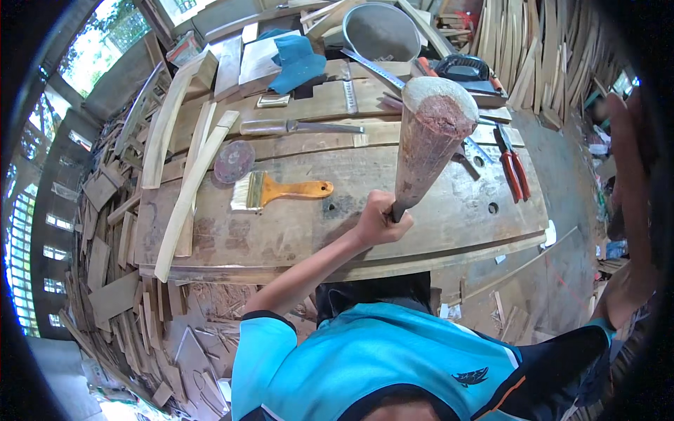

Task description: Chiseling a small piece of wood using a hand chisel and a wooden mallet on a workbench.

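My left hand point(382, 217) is closed around the dark, narrow lower end of a club-like tool point(428, 154), held upright over the workbench point(281, 231). Its thick, rounded top is pale with a worn reddish patch. My right hand point(621, 109) is raised at the dim right rim, away from the bench; its fingers are unclear. Left of the tool lie a wide brush with a yellow handle point(288, 189), a round purplish disc point(235, 161) and a long chisel point(270, 127). Red-handled pliers point(514, 175) and a metal square point(479, 149) lie to its right.
Curved pale wood strips point(186, 210) lie at the bench's left. A metal basin point(379, 31), blue cloth point(291, 59) and black-handled tool point(460, 70) are at the back. Stacked wood point(526, 49) stands behind right; offcuts point(109, 281) pile on the left. Windows point(24, 259) line the left wall.
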`<state>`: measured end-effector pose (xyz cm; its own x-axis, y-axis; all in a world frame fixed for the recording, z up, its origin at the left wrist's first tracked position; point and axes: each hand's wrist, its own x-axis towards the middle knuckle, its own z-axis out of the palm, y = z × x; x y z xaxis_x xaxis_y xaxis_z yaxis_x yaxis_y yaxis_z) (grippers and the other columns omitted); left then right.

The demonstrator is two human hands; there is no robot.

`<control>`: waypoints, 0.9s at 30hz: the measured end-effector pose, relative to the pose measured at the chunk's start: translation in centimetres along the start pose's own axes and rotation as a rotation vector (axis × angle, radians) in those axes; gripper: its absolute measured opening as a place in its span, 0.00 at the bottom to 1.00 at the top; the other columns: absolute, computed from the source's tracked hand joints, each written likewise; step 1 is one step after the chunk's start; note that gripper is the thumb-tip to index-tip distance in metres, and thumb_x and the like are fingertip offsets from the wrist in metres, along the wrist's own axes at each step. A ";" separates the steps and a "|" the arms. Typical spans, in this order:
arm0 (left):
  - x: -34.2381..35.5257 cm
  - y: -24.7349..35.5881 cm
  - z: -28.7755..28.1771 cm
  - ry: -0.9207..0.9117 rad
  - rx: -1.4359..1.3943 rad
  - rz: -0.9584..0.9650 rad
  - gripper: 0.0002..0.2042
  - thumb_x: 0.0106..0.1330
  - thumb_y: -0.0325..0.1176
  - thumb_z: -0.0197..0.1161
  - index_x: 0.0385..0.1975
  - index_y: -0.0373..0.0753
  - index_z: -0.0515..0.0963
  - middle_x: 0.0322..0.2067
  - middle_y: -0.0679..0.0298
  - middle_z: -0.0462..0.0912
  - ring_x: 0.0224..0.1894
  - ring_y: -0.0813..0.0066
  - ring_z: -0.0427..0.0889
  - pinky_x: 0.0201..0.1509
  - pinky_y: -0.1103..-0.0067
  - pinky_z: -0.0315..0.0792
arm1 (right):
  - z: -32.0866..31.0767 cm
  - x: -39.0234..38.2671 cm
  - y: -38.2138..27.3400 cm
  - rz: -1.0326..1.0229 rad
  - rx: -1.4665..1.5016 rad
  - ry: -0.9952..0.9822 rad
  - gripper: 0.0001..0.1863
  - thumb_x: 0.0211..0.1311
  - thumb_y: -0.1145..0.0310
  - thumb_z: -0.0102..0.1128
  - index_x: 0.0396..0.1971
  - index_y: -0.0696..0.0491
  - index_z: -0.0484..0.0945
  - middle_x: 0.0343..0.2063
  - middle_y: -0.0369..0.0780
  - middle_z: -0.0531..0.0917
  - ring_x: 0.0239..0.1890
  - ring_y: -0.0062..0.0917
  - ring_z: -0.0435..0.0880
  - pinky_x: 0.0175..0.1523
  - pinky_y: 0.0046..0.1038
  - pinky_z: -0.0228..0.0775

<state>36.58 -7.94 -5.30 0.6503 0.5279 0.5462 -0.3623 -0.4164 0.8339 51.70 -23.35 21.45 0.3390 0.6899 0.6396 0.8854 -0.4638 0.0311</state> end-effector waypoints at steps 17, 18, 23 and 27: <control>0.0 -0.7 0.1 0.002 -0.024 0.039 0.15 0.40 0.22 0.55 0.05 0.36 0.54 0.06 0.63 0.53 0.09 0.80 0.53 0.13 0.81 0.49 | 1.1 -2.9 2.9 -0.286 0.044 -0.002 0.26 0.53 0.60 0.58 0.50 0.54 0.64 0.41 0.44 0.74 0.39 0.25 0.76 0.43 0.22 0.68; 0.1 -0.7 0.1 -0.002 -0.070 0.013 0.14 0.40 0.22 0.55 0.05 0.36 0.54 0.06 0.63 0.53 0.09 0.80 0.53 0.13 0.81 0.49 | 0.9 -2.8 2.1 -0.272 0.044 -0.014 0.26 0.53 0.60 0.58 0.50 0.54 0.64 0.41 0.43 0.74 0.39 0.25 0.76 0.43 0.22 0.68; 0.1 -0.6 0.1 0.008 -0.092 0.003 0.14 0.40 0.22 0.55 0.05 0.36 0.55 0.06 0.63 0.53 0.09 0.80 0.54 0.13 0.81 0.49 | -0.2 -0.6 -0.6 -0.008 -0.031 -0.014 0.26 0.53 0.60 0.58 0.50 0.53 0.64 0.41 0.43 0.74 0.40 0.24 0.76 0.43 0.22 0.68; 0.3 -0.7 -0.1 -0.032 0.078 0.086 0.14 0.40 0.22 0.56 0.05 0.36 0.55 0.06 0.63 0.53 0.09 0.80 0.54 0.13 0.81 0.50 | -0.4 -2.1 -0.6 -0.281 0.039 -0.069 0.25 0.53 0.60 0.57 0.50 0.53 0.64 0.41 0.43 0.74 0.40 0.24 0.76 0.43 0.22 0.68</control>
<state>36.98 -7.43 -5.71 0.6408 0.4640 0.6117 -0.3654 -0.5165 0.7744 50.30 -24.77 20.43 0.0988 0.8253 0.5560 0.9586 -0.2289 0.1694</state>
